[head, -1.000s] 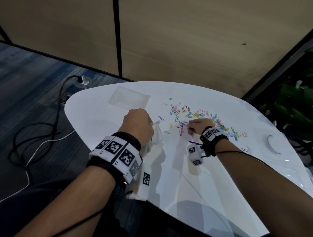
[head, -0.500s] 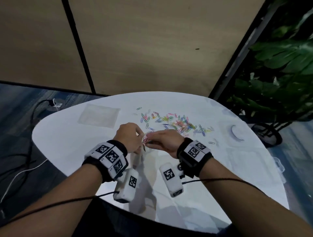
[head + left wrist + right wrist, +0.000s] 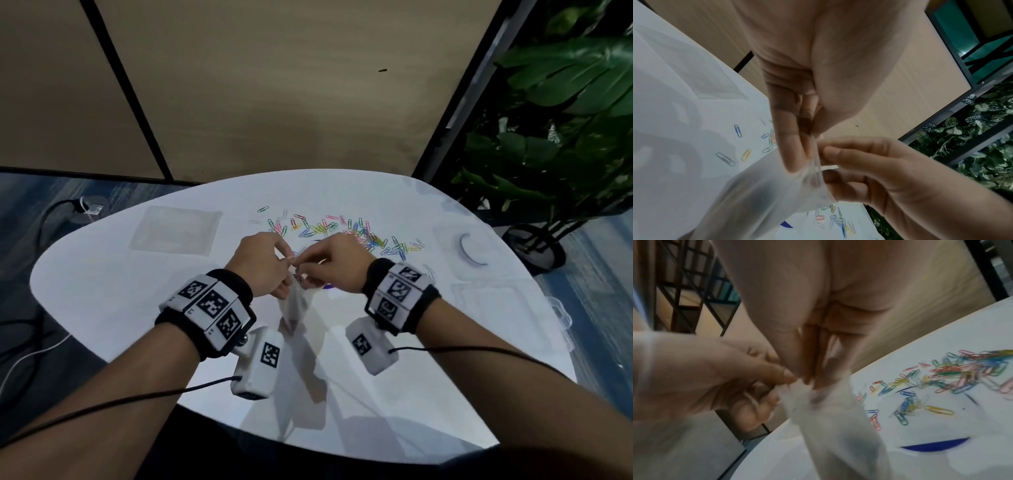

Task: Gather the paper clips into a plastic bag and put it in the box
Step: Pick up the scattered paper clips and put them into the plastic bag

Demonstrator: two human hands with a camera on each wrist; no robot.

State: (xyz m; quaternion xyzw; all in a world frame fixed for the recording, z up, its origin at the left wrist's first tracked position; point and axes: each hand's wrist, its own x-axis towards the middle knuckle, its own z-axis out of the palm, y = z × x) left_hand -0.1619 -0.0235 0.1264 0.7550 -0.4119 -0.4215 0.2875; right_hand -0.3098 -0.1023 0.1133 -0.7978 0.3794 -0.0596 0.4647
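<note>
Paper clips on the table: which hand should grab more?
Probably the right hand. The colourful paper clips lie just beyond it on the white table, while the left hand pinches the clear plastic bag.

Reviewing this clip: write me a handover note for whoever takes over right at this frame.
Left hand: pinches the rim of the clear plastic bag, held above the white table.
Right hand: pinches the opposite side of the same rim; the bag's mouth looks closed or nearly so.
Paper clips: scattered on the table just beyond the hands. Whether any are in the bag cannot be told.
Clear box: near the table's right edge.
A second flat bag lies far left.
Left: open the bag, gather the clips into it, put it in the box.
</note>
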